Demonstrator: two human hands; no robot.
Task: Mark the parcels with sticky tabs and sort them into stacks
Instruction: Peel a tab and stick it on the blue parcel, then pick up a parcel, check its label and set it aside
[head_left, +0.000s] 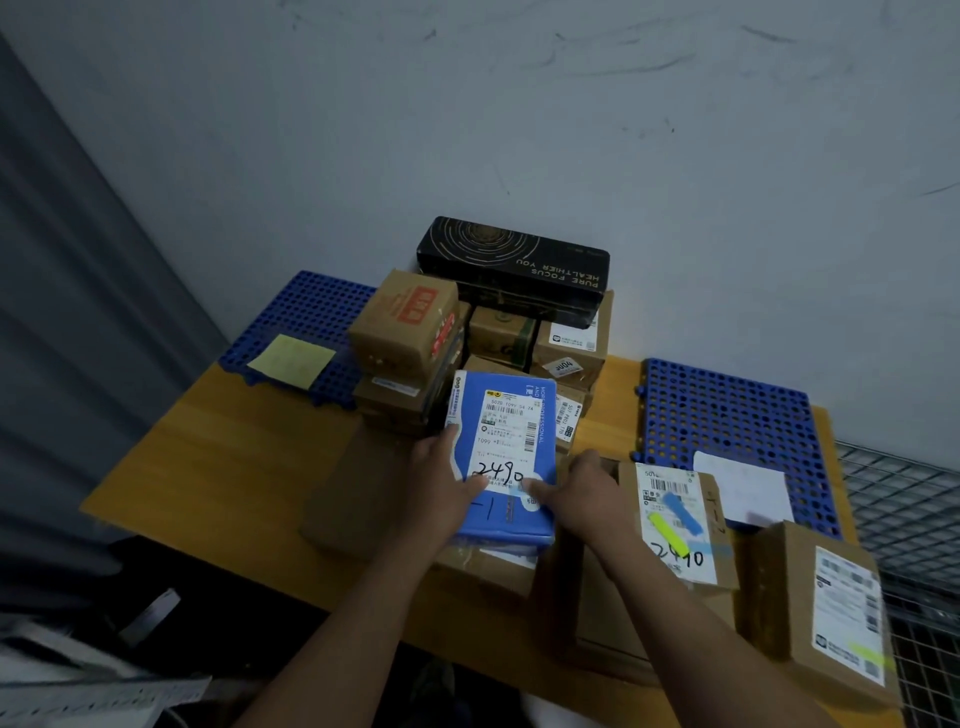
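blue is the parcel (506, 457) at the centre of the scene, a flat padded mailer with a white shipping label bearing barcodes and "2490" handwritten in black. the person grips it with both hands: the left hand (445, 480) wraps its left edge with the thumb on the label, and the right hand (582, 491) presses its lower right corner, thumb on top. the parcel rests on brown cardboard boxes (483, 569) on a yellow wooden table (218, 457).

at one o'clock from the blue parcel, touching the back wall, rises a pile of small cardboard boxes, one with red print (408, 322) on its left, topped by a long black box (514, 270) lettered "pure focus healthier you".

at three o'clock, just beside the right hand, sits a cardboard parcel (678, 525) whose label reads "2490" and carries a blue sticky tab (683, 512) and a yellow-green sticky tab (667, 527). at four o'clock, near the table edge, another cardboard parcel (831, 603) shows a yellow-green tab low on its label.

blue perforated plastic mats lie at ten o'clock (306, 312) and two o'clock (727, 410); the left one holds a yellow sticky note (292, 359), the right one a white sheet (743, 486). a wire mesh rack (909, 519) stands at the far right.
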